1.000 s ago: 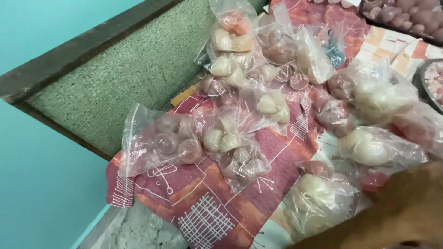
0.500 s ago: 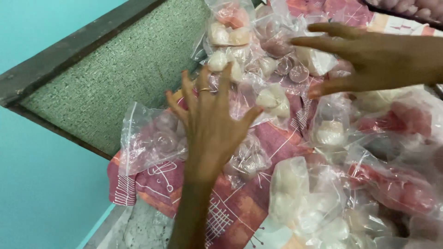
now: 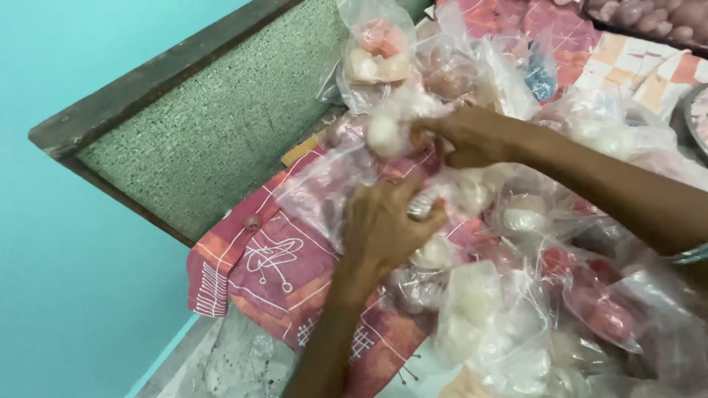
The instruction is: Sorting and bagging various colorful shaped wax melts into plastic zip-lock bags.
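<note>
Clearly both hands are busy in a crowded heap of clear plastic bags holding pale white and pink round pieces, spread over a red patterned cloth on the table. The left hand lies fingers curled and pressed down on one bag near the middle of the heap; the right hand is pinched shut on the gathered top of a bag with a white ball just above it. Since the bags overlap and look thin and slippery, a tug on one could drag its neighbours toward the cloth's left edge, or the film could tear and spill pieces; a loose pinch could let the mouth slip open. Half a second earlier both hands were spread open above the pile, gripping nothing; a second ago no hand was among the bags at all
</note>
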